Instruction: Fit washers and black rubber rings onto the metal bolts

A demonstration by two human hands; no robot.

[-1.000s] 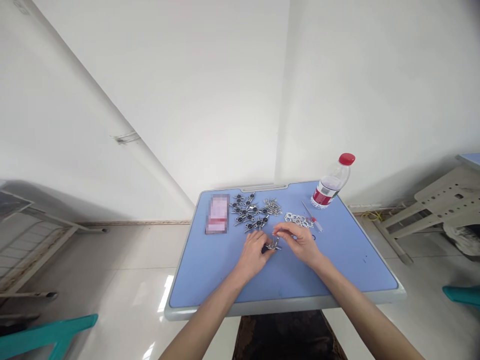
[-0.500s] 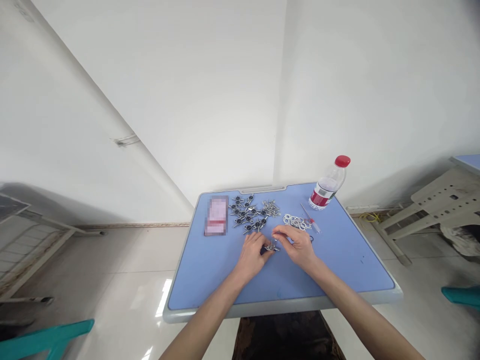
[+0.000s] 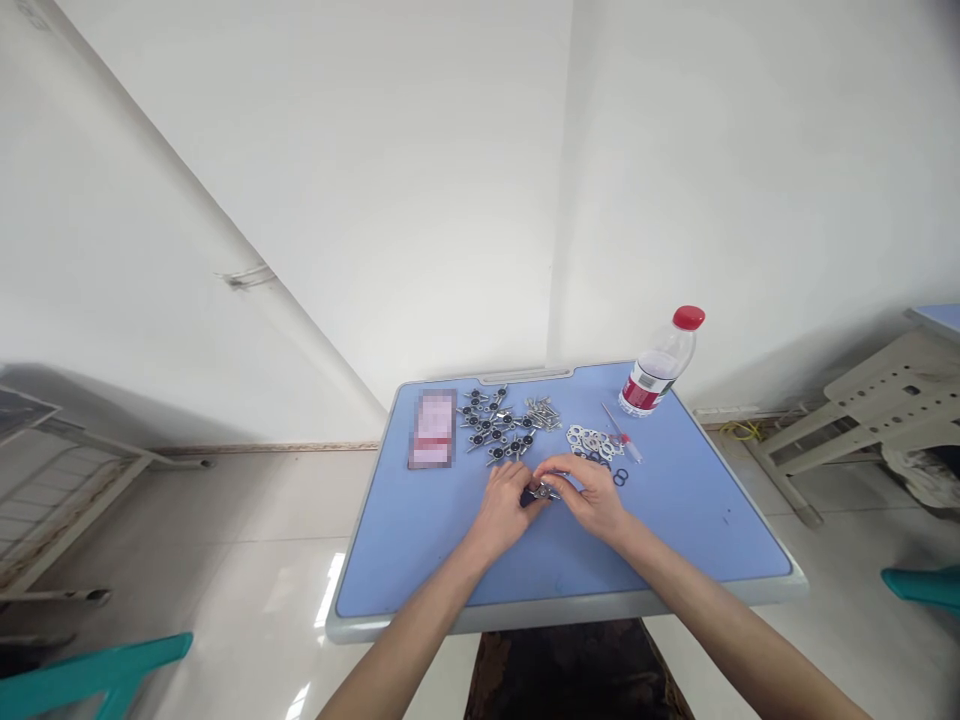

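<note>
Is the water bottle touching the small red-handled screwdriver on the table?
Apart. The head view shows the water bottle standing to the right of the small red-handled screwdriver, with a strip of blue tabletop visible between the bottle's base and the screwdriver's shaft.

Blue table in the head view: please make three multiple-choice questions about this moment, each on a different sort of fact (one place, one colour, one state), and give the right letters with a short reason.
1. Where does the water bottle stand?
A. At the far right corner of the blue table
B. On the floor
C. Beside the left hand

2. What colour is the bottle's cap?
A. Blue
B. Red
C. Green

3. What are the left hand and right hand doing?
A. Lying open and apart
B. Lifting the bottle
C. Closing together on a small dark-and-metal part

1: A, it stands upright at that corner.
2: B, the cap shows plainly red.
3: C, the fingers of both hands meet around the part.
</note>
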